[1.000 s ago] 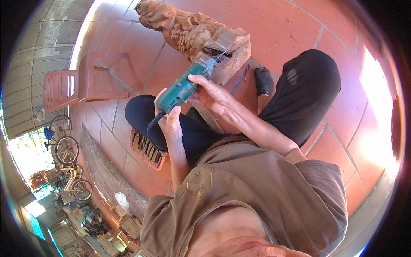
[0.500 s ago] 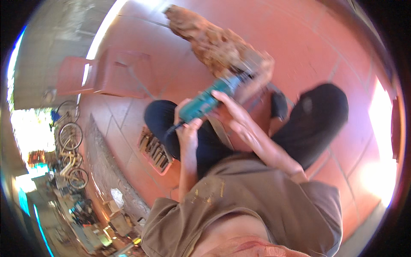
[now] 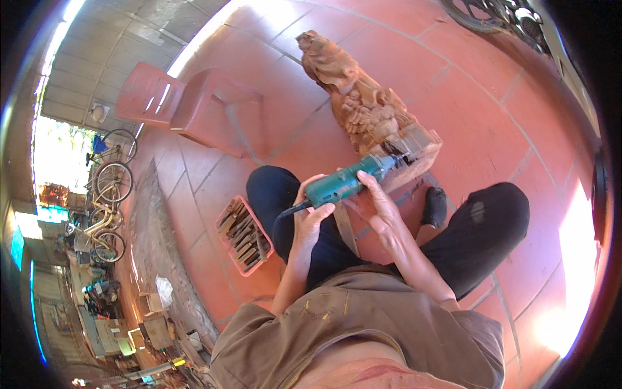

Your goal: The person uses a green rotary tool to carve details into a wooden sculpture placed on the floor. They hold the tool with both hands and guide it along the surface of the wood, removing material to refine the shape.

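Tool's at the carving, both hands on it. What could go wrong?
1. The left hand and right hand both hold the green cylindrical power tool, so neither steadies the brown carved wooden block; it might shift.
2. The right hand grips nearer the tool's front; a slip might carry its bare fingers toward the thin bit.

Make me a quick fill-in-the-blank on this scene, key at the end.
1. The left hand and right hand both hold the green power tool; the one nearer the carved piece is the ____ hand.
2. The carved piece that the tool points toward is made of ____.
3. The pink basket of hand tools lies on the person's ____ side.

Missing words: right; wood; left.
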